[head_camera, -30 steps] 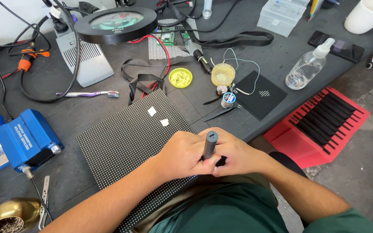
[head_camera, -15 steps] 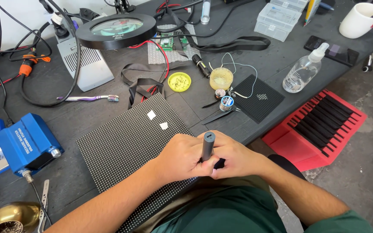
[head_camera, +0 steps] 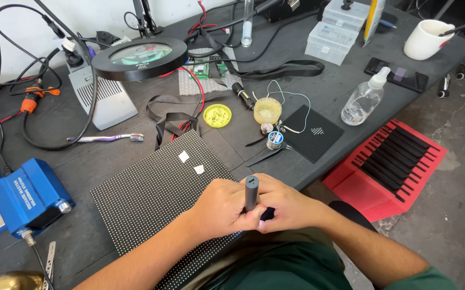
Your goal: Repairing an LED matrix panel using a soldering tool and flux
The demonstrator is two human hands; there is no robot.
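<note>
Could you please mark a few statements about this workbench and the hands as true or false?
1. Both hands, left and right, grip a grey pen-shaped tool. True.
2. The tool is held over the near edge of the dotted panel. True.
3. The toothbrush lies on the red tray. False: it lies on the table, left of the panel; the tray sits on the floor to the right.
4. The white mug stands beside the blue box. False: the mug is at the far right corner, the box at the left edge.
5. The spray bottle lies on its side. False: it stands upright.
</note>
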